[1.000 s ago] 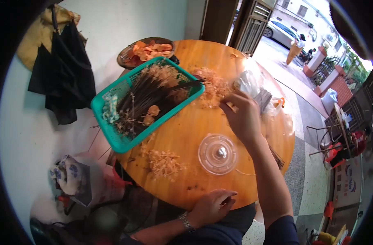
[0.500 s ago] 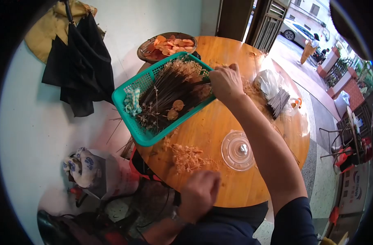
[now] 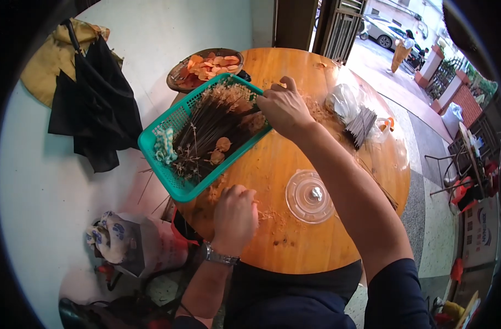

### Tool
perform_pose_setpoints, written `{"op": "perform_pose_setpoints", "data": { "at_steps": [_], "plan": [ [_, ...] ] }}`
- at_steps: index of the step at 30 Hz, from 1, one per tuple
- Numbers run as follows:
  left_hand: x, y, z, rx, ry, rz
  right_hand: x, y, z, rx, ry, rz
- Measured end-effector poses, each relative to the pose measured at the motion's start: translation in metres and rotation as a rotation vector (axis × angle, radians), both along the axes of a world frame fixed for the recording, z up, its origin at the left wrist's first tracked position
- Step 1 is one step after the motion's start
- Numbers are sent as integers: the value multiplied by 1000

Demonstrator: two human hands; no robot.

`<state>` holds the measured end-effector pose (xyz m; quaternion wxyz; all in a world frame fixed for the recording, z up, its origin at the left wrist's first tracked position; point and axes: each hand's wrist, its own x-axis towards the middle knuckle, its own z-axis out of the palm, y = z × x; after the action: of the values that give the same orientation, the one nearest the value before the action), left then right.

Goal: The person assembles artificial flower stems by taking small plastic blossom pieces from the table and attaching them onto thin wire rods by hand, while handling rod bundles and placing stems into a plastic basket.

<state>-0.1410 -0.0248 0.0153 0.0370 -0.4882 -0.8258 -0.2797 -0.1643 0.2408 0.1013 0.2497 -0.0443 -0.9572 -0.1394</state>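
A green plastic basket (image 3: 191,193) stands at the table's left side, its front corner reaching past the edge. Inside are a bundle of dark thin stems (image 3: 206,118) with pale dried tips, two round orange-brown discs (image 3: 223,144) and a green-and-white cloth (image 3: 164,145). My right hand (image 3: 286,109) is closed at the basket's right rim; its fingertips are partly hidden. My left hand (image 3: 235,216), wearing a metal watch, is closed low over the table where orange dried sprigs (image 3: 268,215) lie. A bit of orange shows beside its fingers; most of the grip is hidden.
A round wooden table (image 3: 294,249) carries a clear plastic lid (image 3: 309,197), a plastic bag (image 3: 345,104) and a bundle of grey sticks (image 3: 361,127). A woven bowl (image 3: 176,77) of orange petals sits behind the basket. A black umbrella (image 3: 105,98) hangs left.
My left hand has moved forward and left from the table's near side onto the orange sprigs, covering them. My right hand stays at the basket's rim. The view has shifted slightly.
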Motion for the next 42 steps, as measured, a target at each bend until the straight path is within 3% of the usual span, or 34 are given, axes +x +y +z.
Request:
{"op": "perform_pose_setpoints", "data": {
  "at_steps": [9, 15, 23, 26, 30, 32, 42],
  "plan": [
    [-8, -3, -2, 61, -21, 35, 15, -4, 4, 25, 83, -7],
    [-12, 1, 5, 269, 77, 30, 23, -14, 18, -209, 283, -41],
    [-5, -4, 6, 461, 135, 64, 118, -44, 40, -1081, 608, 141],
    [29, -8, 21, 520, -60, 43, 181, -49, 17, -1483, 715, 226],
    [93, -1, 16, 476, -356, -170, 257, -64, -42, -2003, 951, 263],
    [122, 6, 4, 471, -560, -248, 284, -81, -66, -2119, 1016, 245],
    [148, 27, -17, 319, -642, -322, 322, -106, -126, -2334, 1225, 365]
  ]
}}
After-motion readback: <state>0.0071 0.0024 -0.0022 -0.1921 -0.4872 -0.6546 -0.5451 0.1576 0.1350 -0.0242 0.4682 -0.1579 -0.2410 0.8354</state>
